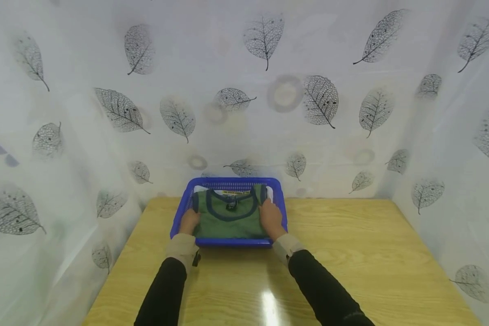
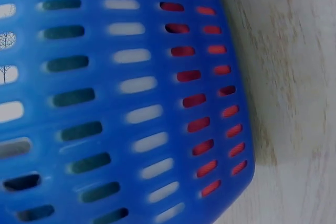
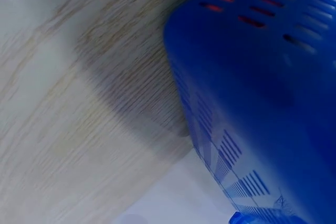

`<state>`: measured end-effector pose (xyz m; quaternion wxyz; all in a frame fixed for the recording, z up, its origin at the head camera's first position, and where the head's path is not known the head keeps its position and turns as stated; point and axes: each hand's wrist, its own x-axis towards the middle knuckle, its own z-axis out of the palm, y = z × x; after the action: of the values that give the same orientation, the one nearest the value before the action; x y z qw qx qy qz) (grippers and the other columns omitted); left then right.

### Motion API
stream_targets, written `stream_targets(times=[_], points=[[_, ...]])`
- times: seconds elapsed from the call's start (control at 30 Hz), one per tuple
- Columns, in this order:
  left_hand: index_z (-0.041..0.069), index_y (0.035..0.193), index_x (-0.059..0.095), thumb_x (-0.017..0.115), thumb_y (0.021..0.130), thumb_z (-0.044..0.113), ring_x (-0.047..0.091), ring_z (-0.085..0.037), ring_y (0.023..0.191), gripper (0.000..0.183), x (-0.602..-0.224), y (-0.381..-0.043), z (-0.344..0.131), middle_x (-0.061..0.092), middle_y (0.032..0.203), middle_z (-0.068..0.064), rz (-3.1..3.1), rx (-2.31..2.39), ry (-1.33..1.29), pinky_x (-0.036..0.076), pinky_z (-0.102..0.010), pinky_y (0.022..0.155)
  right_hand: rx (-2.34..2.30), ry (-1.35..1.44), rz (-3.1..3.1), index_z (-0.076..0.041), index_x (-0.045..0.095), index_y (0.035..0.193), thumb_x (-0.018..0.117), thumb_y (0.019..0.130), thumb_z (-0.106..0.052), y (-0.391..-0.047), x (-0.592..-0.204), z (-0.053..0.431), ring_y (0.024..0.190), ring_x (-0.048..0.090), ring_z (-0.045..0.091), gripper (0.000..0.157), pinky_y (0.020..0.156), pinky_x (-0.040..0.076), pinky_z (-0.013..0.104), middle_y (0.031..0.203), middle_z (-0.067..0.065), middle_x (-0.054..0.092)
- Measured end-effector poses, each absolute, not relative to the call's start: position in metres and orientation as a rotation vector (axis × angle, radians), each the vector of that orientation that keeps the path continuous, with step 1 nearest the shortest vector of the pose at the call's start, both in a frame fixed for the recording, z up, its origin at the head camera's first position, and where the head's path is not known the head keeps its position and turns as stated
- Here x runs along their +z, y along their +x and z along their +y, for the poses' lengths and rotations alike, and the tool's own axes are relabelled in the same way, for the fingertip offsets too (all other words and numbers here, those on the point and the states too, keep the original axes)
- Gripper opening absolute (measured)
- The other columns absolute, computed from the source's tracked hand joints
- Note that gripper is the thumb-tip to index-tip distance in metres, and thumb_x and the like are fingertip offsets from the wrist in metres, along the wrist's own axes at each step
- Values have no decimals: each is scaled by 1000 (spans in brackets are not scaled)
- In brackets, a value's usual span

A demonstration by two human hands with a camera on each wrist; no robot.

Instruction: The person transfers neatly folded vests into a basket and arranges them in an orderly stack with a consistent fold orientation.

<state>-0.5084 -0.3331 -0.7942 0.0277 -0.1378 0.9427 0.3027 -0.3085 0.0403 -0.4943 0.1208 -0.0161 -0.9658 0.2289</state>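
Note:
A folded green T-shirt (image 1: 236, 227) with a dark neckband lies in a blue plastic basket (image 1: 234, 243), its collar toward the wall. My left hand (image 1: 189, 221) holds the shirt's left edge, just inside the basket's left wall. At the opposite edge my right hand (image 1: 271, 217) grips the shirt, thumb on the top side. The fingers' undersides are hidden by cloth and basket. Through the slots in the left wrist view, white cloth (image 2: 142, 114) shows below the green, and red cloth (image 2: 198, 124) lies lowest. Neither wrist view shows a hand.
The basket stands at the far edge of a wood-grain table (image 1: 350, 262). Behind it and on both sides hangs a white sheet (image 1: 236, 140) printed with dark leaves. Table surface extends to the right of the basket and in front of it.

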Motion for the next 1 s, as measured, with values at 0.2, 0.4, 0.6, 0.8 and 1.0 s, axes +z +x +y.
stream_targets(times=[0.2,0.4,0.6,0.8,1.0], points=[[-12,122,52,49,93,38,57,-45,107,58,-722,-460,-308,57,120,-31,2909,968,-402,47,-54,88,750,-69,-2838,4,51,106,60,91,-23,-309,-490,40,74,66,38,32,60,54,47,85,25,67],[-8,138,27,49,92,45,50,-50,114,73,-649,-405,-278,48,128,-37,2963,1137,-374,44,-54,94,791,-73,-2833,5,41,125,56,92,-23,-308,-488,40,74,65,40,46,61,54,48,86,26,67],[0,148,14,52,91,13,47,-53,116,69,-518,-320,-231,39,136,-38,2928,1229,-226,38,-59,100,747,34,-2809,-4,33,142,57,92,-19,-309,-490,43,70,63,36,57,57,52,45,96,26,63],[-2,142,34,46,88,-3,40,-53,124,55,-493,-304,-225,43,134,-37,2993,1024,-42,34,-60,104,662,162,-2781,-17,37,144,48,93,-5,-310,-490,46,59,58,32,53,47,48,38,98,29,57],[18,146,35,44,89,4,32,-49,132,59,-578,-363,-258,40,139,-34,3037,892,20,34,-58,105,528,198,-2811,-13,44,137,45,89,3,-310,-490,49,58,59,32,50,46,50,39,101,30,57]])
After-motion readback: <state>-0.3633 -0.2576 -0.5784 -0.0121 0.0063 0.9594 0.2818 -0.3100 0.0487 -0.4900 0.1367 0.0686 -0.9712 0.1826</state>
